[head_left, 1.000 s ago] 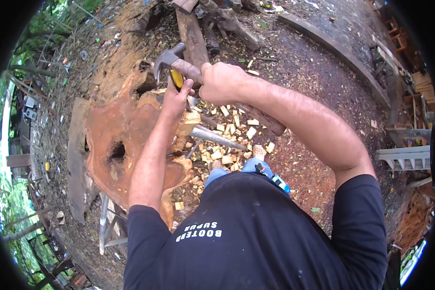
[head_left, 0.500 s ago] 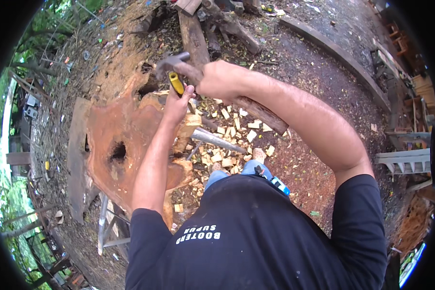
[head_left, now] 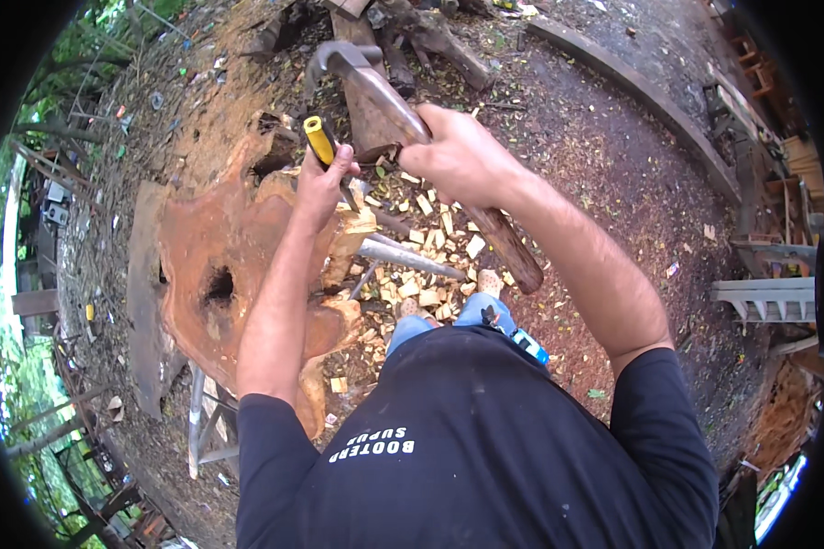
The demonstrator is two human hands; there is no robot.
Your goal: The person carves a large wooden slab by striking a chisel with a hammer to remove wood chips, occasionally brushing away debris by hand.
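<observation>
My left hand (head_left: 324,185) is closed round a chisel (head_left: 319,137) with a yellow and black handle. Its blade points down at the rough, chipped edge of a broad reddish-brown wood slab (head_left: 270,242); whether the tip touches the wood I cannot tell. In my right hand (head_left: 462,157) is a claw hammer (head_left: 389,102) with a thick wooden handle, gripped partway along. The hammer's metal head is up and away from the chisel, and the handle's end sticks out below my fist.
Pale wood chips (head_left: 444,240) litter the ground by my feet. A metal pipe leg (head_left: 407,256) angles out from under the slab. Logs (head_left: 430,41) lie beyond it, a long beam (head_left: 641,105) curves at the far right, and a white plastic chair (head_left: 764,300) stands right.
My right hand has lifted the hammer away from the top of the chisel, with its head now farther off. The chisel, in my left hand, has shifted slightly left.
</observation>
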